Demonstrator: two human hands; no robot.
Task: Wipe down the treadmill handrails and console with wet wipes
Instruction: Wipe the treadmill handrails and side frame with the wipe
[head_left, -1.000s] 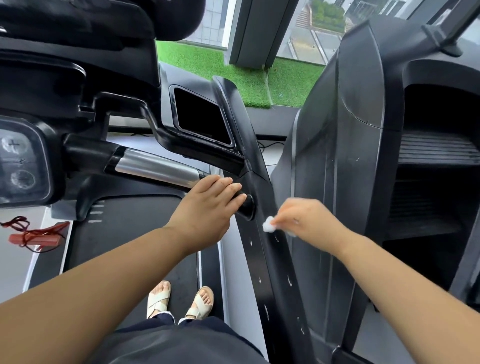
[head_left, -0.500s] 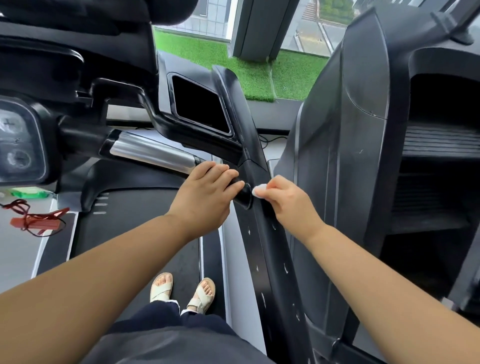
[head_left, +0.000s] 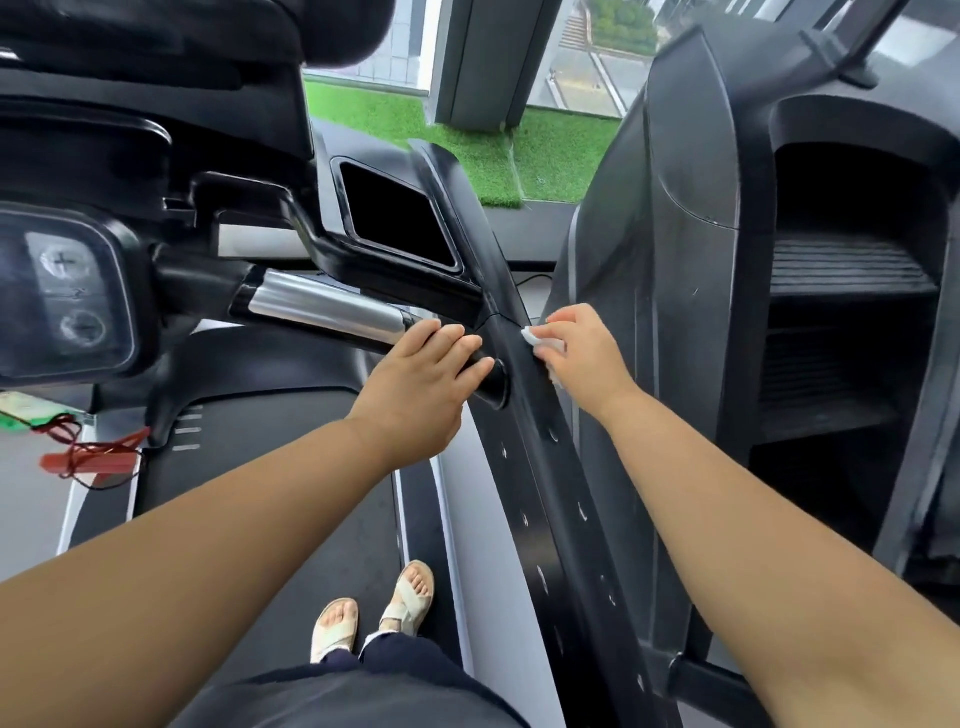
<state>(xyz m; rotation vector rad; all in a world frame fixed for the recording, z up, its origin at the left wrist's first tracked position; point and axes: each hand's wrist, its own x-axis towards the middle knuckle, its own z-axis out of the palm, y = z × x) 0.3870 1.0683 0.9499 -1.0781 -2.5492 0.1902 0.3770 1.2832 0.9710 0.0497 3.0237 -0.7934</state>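
Head view: right hand (head_left: 584, 358) tight around wipe (head_left: 531, 335).

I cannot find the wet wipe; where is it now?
In the head view, the wet wipe is right of centre, pinched in the right hand against the black side handrail, right of the left hand.

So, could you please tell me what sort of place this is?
Likely a gym: a treadmill handrail and console buttons in front, with another big exercise machine right beside it.
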